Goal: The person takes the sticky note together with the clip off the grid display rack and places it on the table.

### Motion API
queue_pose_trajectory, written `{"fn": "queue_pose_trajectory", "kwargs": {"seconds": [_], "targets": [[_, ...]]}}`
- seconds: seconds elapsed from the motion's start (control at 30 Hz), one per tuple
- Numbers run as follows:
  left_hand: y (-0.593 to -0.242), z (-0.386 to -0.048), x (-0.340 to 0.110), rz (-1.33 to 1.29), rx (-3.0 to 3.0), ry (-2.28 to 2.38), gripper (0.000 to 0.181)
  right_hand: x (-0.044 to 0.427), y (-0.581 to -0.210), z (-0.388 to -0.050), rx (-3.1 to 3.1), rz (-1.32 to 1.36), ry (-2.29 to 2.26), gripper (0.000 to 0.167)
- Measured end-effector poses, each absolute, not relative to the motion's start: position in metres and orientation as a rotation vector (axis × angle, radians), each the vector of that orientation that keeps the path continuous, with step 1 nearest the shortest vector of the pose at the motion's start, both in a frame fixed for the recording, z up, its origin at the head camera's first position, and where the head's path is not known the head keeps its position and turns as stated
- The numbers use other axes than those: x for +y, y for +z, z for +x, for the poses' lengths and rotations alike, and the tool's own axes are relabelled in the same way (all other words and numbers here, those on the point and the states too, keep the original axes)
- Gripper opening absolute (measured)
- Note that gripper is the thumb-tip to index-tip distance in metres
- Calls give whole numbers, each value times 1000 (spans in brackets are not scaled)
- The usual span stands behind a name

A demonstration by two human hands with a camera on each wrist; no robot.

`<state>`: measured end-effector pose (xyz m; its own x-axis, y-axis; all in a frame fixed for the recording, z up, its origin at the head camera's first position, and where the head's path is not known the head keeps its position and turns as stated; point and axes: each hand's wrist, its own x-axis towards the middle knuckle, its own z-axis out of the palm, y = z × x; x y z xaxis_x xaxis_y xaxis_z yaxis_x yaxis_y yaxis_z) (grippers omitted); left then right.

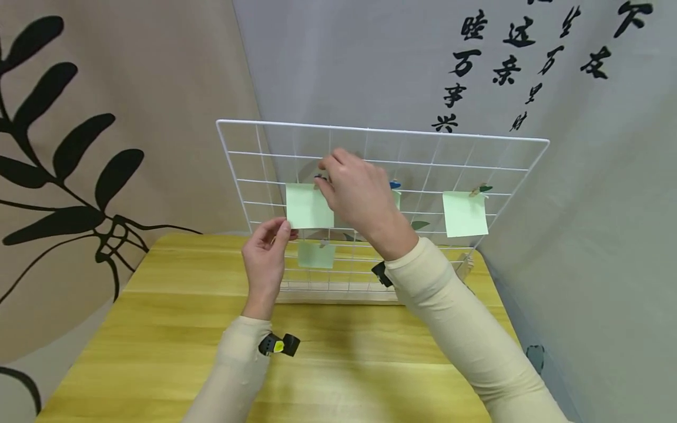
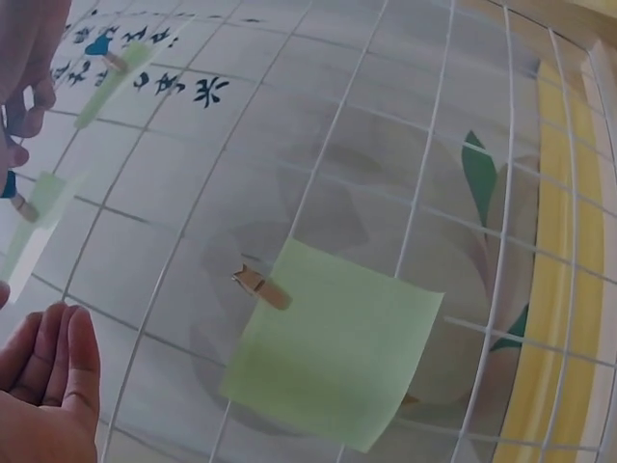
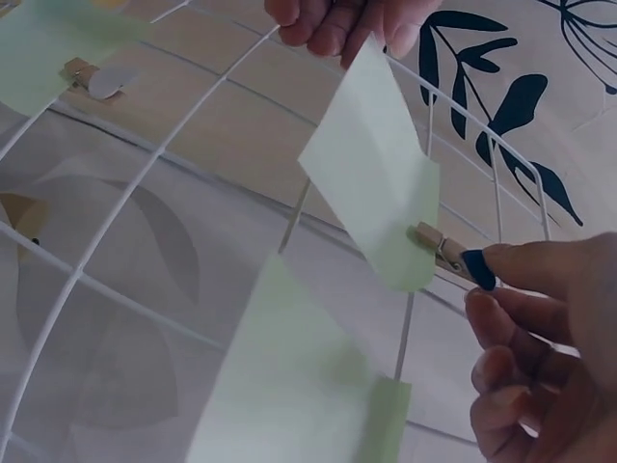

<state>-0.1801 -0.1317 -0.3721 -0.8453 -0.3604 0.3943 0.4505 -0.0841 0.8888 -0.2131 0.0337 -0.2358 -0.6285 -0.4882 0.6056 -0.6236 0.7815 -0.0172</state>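
A pale green paper square (image 1: 309,207) lies against the white wire grid (image 1: 381,130). My left hand (image 1: 264,258) pinches its lower left corner between thumb and fingers. At its top edge my right hand (image 1: 365,197) pinches a small wooden clothespin (image 3: 442,249) with a dark blue decoration. The clothespin's tip is on the paper in the right wrist view. Beside it, a second green paper (image 1: 396,200) with a blue-topped clothespin (image 1: 394,184) is mostly hidden behind my right hand. A lower green paper (image 1: 316,257) hangs from another clothespin (image 2: 262,287).
Farther right, one more green paper (image 1: 465,215) hangs from a clothespin with a green leaf (image 1: 482,189). The grid stands in a wooden base (image 1: 338,298) on a yellow wood-grain table (image 1: 328,364). Printed cloth walls (image 1: 338,64) rise behind and beside it.
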Motion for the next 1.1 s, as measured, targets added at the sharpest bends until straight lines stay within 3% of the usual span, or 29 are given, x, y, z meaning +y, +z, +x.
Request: {"fn": "queue_pose_trajectory", "kwargs": {"seconds": [0.9, 1.1], "targets": [[-373, -182, -133, -124, -1728, -1898, 20, 33, -239, -214, -2369, 867, 311, 13], [-349, -167, -126, -84, -1791, -1878, 16, 33, -238, -214, -2381, 882, 317, 13]]}}
